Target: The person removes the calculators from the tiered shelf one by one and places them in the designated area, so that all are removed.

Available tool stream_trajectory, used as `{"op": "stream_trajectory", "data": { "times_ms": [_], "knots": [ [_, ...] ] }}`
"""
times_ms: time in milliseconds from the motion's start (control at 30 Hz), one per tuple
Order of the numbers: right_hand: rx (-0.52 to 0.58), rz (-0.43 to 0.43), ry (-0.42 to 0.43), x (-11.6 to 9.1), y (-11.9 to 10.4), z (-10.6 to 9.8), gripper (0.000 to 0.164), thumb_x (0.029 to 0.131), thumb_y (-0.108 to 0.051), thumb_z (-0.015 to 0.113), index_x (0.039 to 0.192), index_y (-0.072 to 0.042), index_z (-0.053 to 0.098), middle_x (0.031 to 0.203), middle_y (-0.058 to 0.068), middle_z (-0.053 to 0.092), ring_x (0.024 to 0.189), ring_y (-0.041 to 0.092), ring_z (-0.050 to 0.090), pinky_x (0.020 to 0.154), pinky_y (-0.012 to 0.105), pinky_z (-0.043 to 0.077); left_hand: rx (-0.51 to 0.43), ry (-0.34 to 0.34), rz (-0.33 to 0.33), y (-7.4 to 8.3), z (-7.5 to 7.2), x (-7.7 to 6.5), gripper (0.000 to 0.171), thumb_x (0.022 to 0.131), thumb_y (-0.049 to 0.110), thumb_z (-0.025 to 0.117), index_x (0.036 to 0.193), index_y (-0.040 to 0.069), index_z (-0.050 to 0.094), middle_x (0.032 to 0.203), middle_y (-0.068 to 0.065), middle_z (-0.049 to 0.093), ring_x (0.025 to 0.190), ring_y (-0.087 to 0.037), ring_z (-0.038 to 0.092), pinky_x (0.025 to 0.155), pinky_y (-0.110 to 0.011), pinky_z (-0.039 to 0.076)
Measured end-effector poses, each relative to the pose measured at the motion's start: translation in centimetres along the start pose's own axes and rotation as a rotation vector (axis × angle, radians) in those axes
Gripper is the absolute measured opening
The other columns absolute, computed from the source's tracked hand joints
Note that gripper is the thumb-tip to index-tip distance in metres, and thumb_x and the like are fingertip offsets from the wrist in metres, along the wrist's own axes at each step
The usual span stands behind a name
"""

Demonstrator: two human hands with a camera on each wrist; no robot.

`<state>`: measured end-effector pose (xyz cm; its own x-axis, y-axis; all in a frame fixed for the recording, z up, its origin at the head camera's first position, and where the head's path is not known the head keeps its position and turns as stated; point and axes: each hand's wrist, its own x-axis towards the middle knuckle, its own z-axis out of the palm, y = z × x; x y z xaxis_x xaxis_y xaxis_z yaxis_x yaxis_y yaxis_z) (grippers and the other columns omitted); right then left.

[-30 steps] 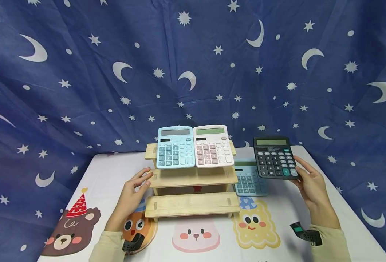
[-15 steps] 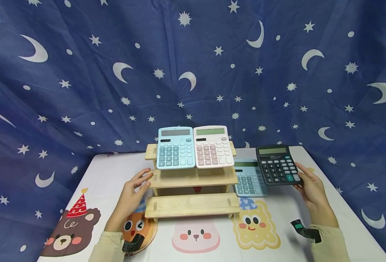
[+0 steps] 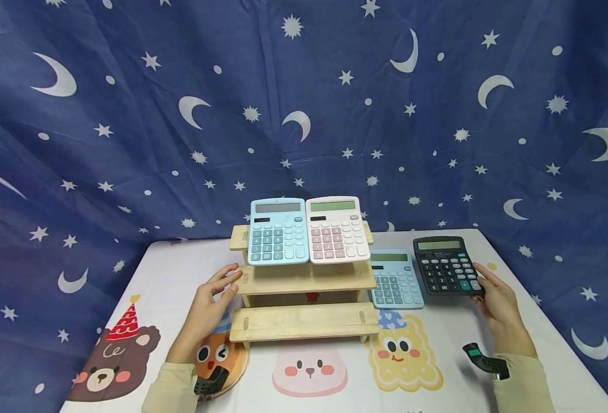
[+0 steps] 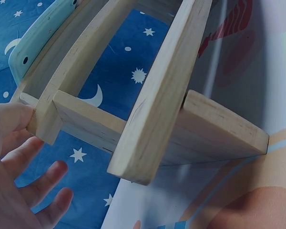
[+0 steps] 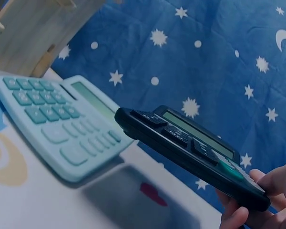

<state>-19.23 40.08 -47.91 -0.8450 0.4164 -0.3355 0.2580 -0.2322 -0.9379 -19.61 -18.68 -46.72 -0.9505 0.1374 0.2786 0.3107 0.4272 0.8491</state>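
Observation:
My right hand (image 3: 499, 301) pinches a black calculator (image 3: 445, 267) by its lower right corner. In the right wrist view the black calculator (image 5: 190, 148) is tilted above the white cloth, its shadow beneath. A blue calculator (image 3: 394, 281) lies face up to its left, beside a three-tier wooden shelf (image 3: 304, 322). My left hand (image 3: 208, 307) rests its fingertips on the left end of the middle plank; in the left wrist view its lower fingers (image 4: 50, 181) hang loosely. On the top tier lean another blue calculator (image 3: 278, 232) and a white-and-pink calculator (image 3: 337, 229), side by side.
The table is covered with a white cloth (image 3: 541, 355) printed with cartoon figures, including a bear (image 3: 115, 364) at the left. Behind it hangs a dark blue curtain (image 3: 335, 86) with moons and stars. Each wrist wears a dark band, such as the right band (image 3: 486, 362).
My right hand has brought the black calculator down and to the right, so it no longer overlaps the lower blue calculator in the head view. My left hand stays at the shelf.

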Motion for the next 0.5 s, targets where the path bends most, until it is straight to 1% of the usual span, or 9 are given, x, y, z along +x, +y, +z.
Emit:
{"op": "stream_trajectory", "data": {
  "times_ms": [100, 167, 333, 500],
  "knots": [
    [-0.03, 0.037, 0.029, 0.3, 0.2, -0.2, 0.047, 0.109, -0.023, 0.04, 0.155, -0.026, 0.042, 0.083, -0.026, 0.062, 0.069, -0.002, 0.058, 0.055, 0.019, 0.05, 0.0, 0.001, 0.001, 0.0, 0.0, 0.0, 0.037, 0.103, 0.015, 0.058, 0.135, -0.002, 0.062, 0.152, -0.018, 0.051, 0.146, -0.041, 0.04, 0.107, -0.069, 0.038],
    [-0.044, 0.045, 0.039, 0.5, 0.5, -0.3, 0.047, 0.109, -0.023, 0.04, 0.155, -0.026, 0.042, 0.082, -0.026, 0.062, 0.068, -0.002, 0.058, 0.054, 0.019, 0.05, -0.002, 0.002, -0.001, -0.1, 0.0, 0.0, 0.037, 0.103, 0.015, 0.059, 0.135, -0.003, 0.063, 0.152, -0.018, 0.051, 0.147, -0.04, 0.04, 0.107, -0.069, 0.038],
    [-0.045, 0.032, 0.03, 0.7, 1.1, -0.5, 0.047, 0.108, -0.023, 0.039, 0.155, -0.027, 0.043, 0.082, -0.026, 0.062, 0.067, -0.003, 0.057, 0.053, 0.018, 0.048, -0.001, 0.003, 0.002, -0.1, -0.1, 0.0, 0.037, 0.103, 0.015, 0.059, 0.135, -0.003, 0.063, 0.152, -0.019, 0.051, 0.147, -0.041, 0.04, 0.107, -0.069, 0.037],
    [-0.02, 0.033, 0.017, 1.1, 1.5, -0.7, 0.046, 0.109, -0.022, 0.039, 0.154, -0.029, 0.044, 0.082, -0.026, 0.064, 0.067, -0.004, 0.058, 0.052, 0.018, 0.048, 0.002, 0.006, 0.001, -0.1, 0.0, 0.0, 0.036, 0.102, 0.014, 0.059, 0.134, -0.003, 0.063, 0.152, -0.018, 0.051, 0.146, -0.041, 0.04, 0.107, -0.069, 0.038]
  ]
}}
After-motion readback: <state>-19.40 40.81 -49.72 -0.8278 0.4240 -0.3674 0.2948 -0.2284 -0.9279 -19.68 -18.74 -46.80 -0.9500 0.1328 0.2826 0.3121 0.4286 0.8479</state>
